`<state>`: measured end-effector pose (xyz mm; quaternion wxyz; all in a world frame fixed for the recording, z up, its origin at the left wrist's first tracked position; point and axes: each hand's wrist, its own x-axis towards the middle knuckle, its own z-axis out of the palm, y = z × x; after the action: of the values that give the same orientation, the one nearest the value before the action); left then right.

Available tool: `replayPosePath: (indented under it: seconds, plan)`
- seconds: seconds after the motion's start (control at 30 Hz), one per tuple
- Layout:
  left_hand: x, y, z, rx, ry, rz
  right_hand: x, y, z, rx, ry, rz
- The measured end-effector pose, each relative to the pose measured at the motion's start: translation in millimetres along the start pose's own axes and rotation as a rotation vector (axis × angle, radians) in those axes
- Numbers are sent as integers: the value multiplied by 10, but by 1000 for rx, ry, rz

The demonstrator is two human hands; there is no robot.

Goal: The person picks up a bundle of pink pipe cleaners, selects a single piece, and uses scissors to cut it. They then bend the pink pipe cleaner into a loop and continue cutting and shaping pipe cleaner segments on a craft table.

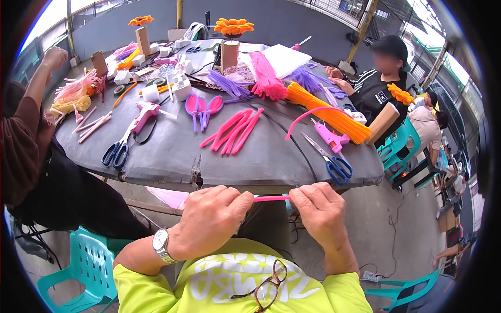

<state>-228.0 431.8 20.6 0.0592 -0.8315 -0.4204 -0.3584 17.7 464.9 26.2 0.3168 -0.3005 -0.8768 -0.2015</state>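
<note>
Between my two hands a pink pipe cleaner (272, 198) is stretched level, just off the near edge of the table. My left hand (211, 219), with a watch at its wrist, grips one end in closed fingers. My right hand (319, 211) pinches the other end. On the table ahead lie several loose pink pipe cleaners (233, 131) in a fan. Behind them rest pink and purple looped petal shapes (202, 110). A pink glue gun (330, 136) and dark-handled scissors (336, 166) lie near my right hand.
The grey-covered table (167, 151) also bears orange pipe cleaners (331, 113), a pink bundle (266, 75), another glue gun (143, 117), scissors (117, 151) and orange flowers (233, 26) on wooden blocks. People stand left and sit right. A teal chair (88, 263) is at lower left.
</note>
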Motion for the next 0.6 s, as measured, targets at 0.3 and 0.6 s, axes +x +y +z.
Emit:
replayPosePath:
  seconds: [0.3,0.6]
  plan:
    - [-139,-242,-194,47,67,-105,94,103,-66,-90,87,15]
    - [-284,-450,-347,161,48,-178,108,106,-32,-122,95,61]
